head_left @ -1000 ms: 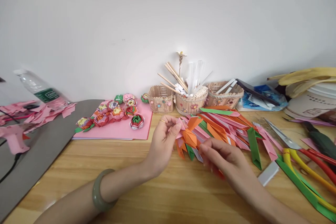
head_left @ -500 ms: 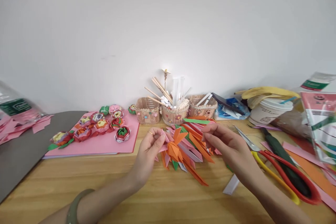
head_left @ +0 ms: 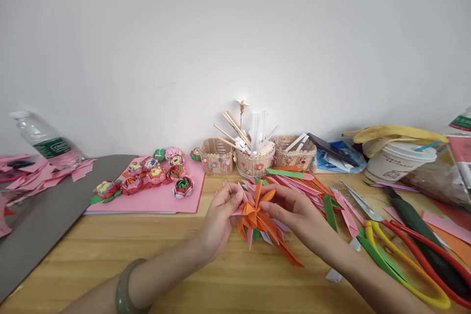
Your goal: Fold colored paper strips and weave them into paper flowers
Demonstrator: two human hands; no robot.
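Note:
An orange and pink folded paper flower is held up over the wooden table between both hands. My left hand pinches it by a pink petal, thumb on top. On the other side, my right hand has its thumb and fingers closed at an orange petal. Below and behind the flower lie folded paper strips in orange, pink, green and white, partly hidden by the hands. Scissors with red and yellow handles lie right of my right forearm.
Several finished paper flowers rest on pink sheets at the left. Three small decorated baskets stand by the wall. A lidded paper cup with a banana peel is at right, a plastic bottle at far left.
My right hand has moved in from the right and now grips an orange petal of the flower. The view has swung left, showing more of the bottle and pink scraps.

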